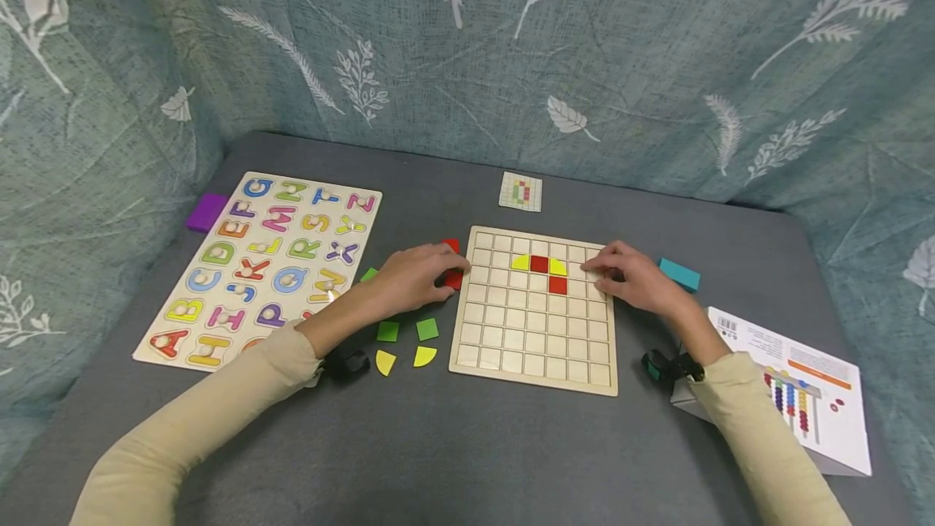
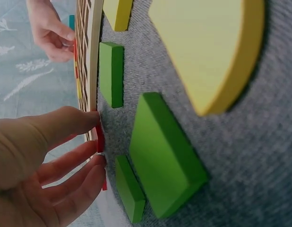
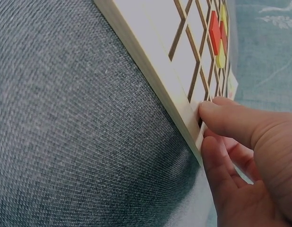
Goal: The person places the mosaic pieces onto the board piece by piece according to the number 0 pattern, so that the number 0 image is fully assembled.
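A teal curtain (image 1: 467, 47) printed with pale leaves is hanging from nine through three o'clock, wrapping around a grey fabric-covered table (image 1: 453, 453) that is lying under soft, even light.

Person wears 2 long beige sleeves, cuffs ending at the wrists. Left hand (image 1: 412, 276) and right hand (image 1: 634, 276) bare. 1 small black camera unit strapped under each wrist.
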`<state>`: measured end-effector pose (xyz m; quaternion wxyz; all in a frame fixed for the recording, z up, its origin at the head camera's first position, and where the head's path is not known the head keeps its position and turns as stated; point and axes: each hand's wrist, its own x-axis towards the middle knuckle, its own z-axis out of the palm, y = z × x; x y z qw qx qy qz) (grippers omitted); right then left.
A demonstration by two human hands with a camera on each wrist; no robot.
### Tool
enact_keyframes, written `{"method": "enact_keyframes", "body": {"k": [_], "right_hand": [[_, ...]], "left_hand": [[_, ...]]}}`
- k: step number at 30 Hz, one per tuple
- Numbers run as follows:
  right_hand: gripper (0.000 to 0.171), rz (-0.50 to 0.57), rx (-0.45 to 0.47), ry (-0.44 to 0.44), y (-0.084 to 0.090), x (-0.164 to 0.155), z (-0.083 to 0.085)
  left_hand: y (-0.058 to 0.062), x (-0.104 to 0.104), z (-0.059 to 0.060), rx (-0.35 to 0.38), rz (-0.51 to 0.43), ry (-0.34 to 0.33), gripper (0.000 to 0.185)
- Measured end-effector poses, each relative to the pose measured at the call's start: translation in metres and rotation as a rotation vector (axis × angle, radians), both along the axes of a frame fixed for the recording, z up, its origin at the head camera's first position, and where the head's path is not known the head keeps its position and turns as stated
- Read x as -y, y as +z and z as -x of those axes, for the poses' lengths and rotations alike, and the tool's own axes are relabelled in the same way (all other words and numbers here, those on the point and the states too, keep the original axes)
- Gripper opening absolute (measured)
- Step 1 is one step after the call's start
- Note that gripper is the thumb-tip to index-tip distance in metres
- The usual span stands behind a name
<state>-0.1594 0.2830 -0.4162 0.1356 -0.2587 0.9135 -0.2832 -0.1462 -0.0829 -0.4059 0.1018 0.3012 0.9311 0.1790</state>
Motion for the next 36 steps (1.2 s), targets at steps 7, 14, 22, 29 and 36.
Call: {"method": "enact_keyframes", "body": {"k": [7, 14, 22, 29, 36], "right_hand": [[0.030, 0.004, 0.002, 0.000, 0.001, 0.000, -0.001], [0.030, 0.008, 0.013, -0.002, 0.000, -0.001, -0.001], [0.030, 0.008, 0.015, -0.002, 0.000, -0.001, -0.001], [0.030, 0.001, 0.008, 0.001, 0.002, 0.000, 0.000], [0.030, 0.002, -0.007, 0.011, 0.002, 0.000, 0.001]], "left_hand": [[0.000, 0.000, 0.001, -0.019, 0.017, -0.010, 0.042], [0.001, 0.008, 0.001, -0.009, -0.053, -0.016, 0.032], [0.004, 0.008, -0.001, -0.021, -0.092, -0.035, 0.022], [0.009, 0.002, -0.002, -0.015, -0.130, -0.051, 0.022], [0.013, -0.009, -0.004, -0.004, -0.161, -0.078, 0.022]]}}
